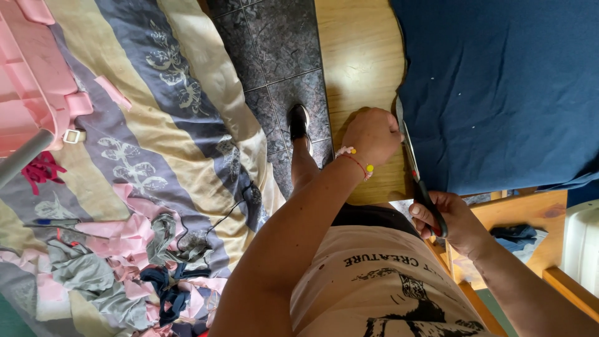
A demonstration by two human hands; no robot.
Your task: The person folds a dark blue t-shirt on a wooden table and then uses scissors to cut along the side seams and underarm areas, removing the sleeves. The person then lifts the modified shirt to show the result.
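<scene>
A large dark blue cloth (499,87) lies spread over a wooden table (359,56). My right hand (452,218) grips the black handles of a pair of scissors (413,162), whose blades run along the cloth's left edge. My left hand (372,134), with a beaded bracelet on its wrist, presses down on the table and the cloth's edge beside the blades. My leg and black shoe (299,122) stand on the dark tiled floor below.
A striped floral blanket (168,112) covers the floor at left, with a heap of pink, grey and blue fabric scraps (131,262) on it. A pink plastic basket (31,81) sits at top left. A white object (581,243) stands at the right edge.
</scene>
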